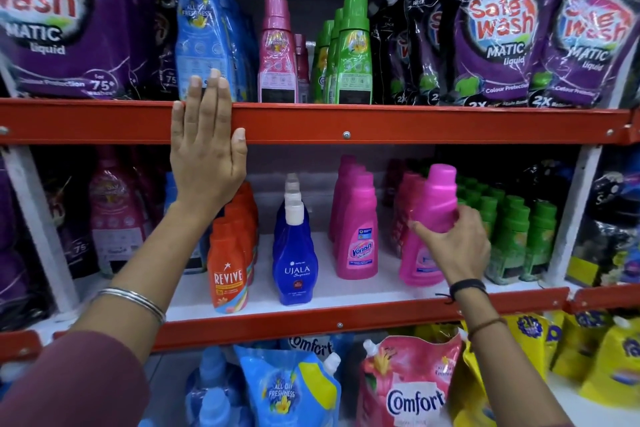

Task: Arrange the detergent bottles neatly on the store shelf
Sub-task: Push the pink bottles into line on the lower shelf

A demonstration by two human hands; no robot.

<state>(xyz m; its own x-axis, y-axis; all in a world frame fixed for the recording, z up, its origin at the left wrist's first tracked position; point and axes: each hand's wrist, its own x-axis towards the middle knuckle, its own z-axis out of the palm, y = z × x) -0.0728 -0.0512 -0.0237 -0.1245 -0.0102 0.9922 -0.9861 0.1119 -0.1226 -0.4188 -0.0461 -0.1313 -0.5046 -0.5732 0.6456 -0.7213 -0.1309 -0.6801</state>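
Note:
My right hand grips a pink Vanish bottle at the front of the middle shelf, standing slightly tilted to the right. To its left stands a row of pink Vanish bottles, then blue Ujala bottles and orange Revive bottles. Green bottles fill the space to the right of my right hand. My left hand lies flat with fingers extended against the red edge of the upper shelf, holding nothing.
The upper shelf carries tall blue, pink and green bottles between purple Safe Wash pouches. Below, Comfort refill pouches in blue and pink and yellow pouches crowd the bottom shelf.

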